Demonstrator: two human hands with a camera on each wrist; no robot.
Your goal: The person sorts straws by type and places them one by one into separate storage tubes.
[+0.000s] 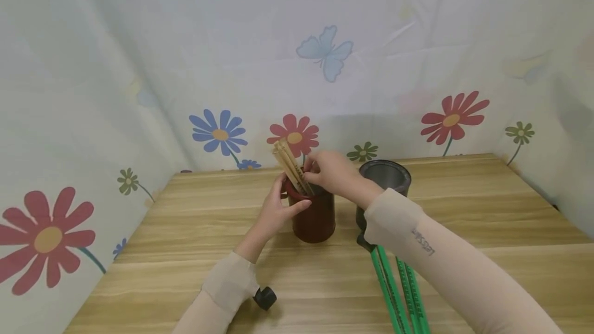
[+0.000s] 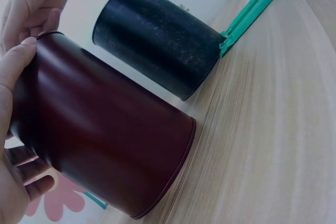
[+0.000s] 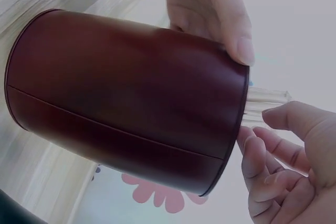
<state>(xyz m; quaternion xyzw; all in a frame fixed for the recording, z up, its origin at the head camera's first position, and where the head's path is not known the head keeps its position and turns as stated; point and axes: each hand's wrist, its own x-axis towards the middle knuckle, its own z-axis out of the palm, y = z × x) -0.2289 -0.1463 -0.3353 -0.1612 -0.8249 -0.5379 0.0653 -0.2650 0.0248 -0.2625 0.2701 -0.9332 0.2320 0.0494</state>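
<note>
A dark red cylindrical cup (image 1: 313, 220) stands on the wooden table, with several thin tan sticks (image 1: 289, 163) bearing dark print leaning left out of its mouth. My left hand (image 1: 274, 209) grips this cup near the rim, thumb on the near side and fingers round the far side. At the cup's mouth, my right hand (image 1: 336, 171) is beside the sticks with loosely bent fingers. In the right wrist view, a gap shows between the thumb and fingers of that right hand (image 3: 286, 156), with no stick visible in it. The sticks' lower ends are hidden inside the cup.
A black cylindrical cup (image 1: 386, 175) stands right of the red one, partly behind my right forearm. Several long green printed strips (image 1: 394, 293) lie on the table (image 1: 162, 262) in front of it. A flower-patterned cloth (image 1: 260, 66) hangs behind and at the sides.
</note>
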